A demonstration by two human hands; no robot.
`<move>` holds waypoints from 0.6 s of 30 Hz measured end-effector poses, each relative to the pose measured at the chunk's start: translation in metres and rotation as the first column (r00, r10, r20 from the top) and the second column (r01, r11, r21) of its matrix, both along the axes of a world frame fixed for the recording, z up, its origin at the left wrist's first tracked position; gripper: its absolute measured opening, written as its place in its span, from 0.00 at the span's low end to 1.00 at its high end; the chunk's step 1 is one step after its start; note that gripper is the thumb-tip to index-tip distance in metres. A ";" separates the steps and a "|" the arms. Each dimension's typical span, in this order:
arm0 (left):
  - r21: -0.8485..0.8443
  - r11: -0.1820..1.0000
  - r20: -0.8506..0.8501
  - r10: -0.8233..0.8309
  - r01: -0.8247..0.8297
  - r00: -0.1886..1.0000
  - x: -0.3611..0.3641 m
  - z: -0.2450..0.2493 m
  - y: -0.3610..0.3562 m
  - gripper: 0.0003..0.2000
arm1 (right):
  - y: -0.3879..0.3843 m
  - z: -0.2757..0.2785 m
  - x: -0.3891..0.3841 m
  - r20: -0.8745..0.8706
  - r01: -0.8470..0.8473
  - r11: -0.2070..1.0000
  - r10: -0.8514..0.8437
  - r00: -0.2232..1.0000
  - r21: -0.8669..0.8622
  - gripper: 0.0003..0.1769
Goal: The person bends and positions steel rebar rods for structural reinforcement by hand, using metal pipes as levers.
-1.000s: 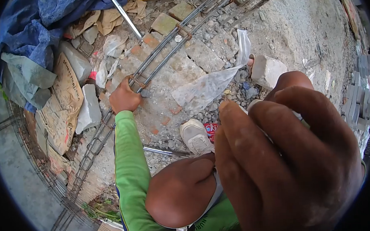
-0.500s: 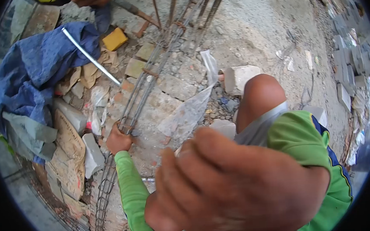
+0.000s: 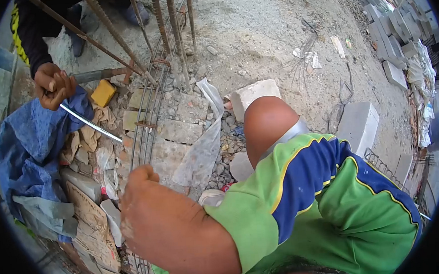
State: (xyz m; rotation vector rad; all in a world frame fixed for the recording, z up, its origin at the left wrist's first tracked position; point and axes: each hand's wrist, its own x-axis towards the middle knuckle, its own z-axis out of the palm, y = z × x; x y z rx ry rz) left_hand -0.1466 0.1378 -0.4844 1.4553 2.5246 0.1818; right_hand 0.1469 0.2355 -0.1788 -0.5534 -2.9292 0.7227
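My right hand (image 3: 143, 212) reaches across to the left, over the long rebar cage (image 3: 143, 136) lying on the ground. Its thumb side faces up and the fingers look curled, but whatever they hold is hidden behind the hand. My left hand is out of sight behind my right hand and forearm. Rusty tie rings (image 3: 146, 124) cross the cage's thin parallel bars. Just left of my right hand lie a pale stone block (image 3: 113, 221) and a torn brown paper sack (image 3: 91, 225).
A co-worker's hand (image 3: 53, 87) is by a hammer (image 3: 95, 76) and a shiny metal tube (image 3: 90, 124). Rusty upright bars (image 3: 161, 25) rise at the top. Also around are a blue cloth (image 3: 31, 143), a yellow block (image 3: 103, 93), plastic sheeting (image 3: 200, 153) and concrete blocks (image 3: 357, 126).
My right hand has swung from the foreground leftward to the cage, now covering my left hand. The view has shifted, and the co-worker's hand has come lower, near the tube.
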 end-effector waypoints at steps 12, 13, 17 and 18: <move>-0.035 0.999 -0.067 0.039 -0.041 0.997 -0.010 -0.003 -0.010 0.29 | 0.028 -0.053 0.031 0.075 0.045 0.972 -0.064 0.995 0.229 0.13; -0.051 0.998 -0.071 0.043 -0.047 0.997 -0.011 -0.006 -0.011 0.29 | 0.033 -0.059 0.038 0.117 0.018 0.969 -0.048 0.992 0.245 0.12; 0.014 0.999 -0.039 0.030 -0.030 0.999 -0.014 -0.009 -0.014 0.26 | 0.046 -0.084 0.049 0.201 -0.023 0.937 -0.051 0.978 0.347 0.10; 0.012 0.999 -0.036 0.051 -0.051 0.998 -0.013 -0.007 -0.013 0.26 | 0.049 -0.086 0.048 0.219 -0.044 0.949 -0.027 0.975 0.313 0.10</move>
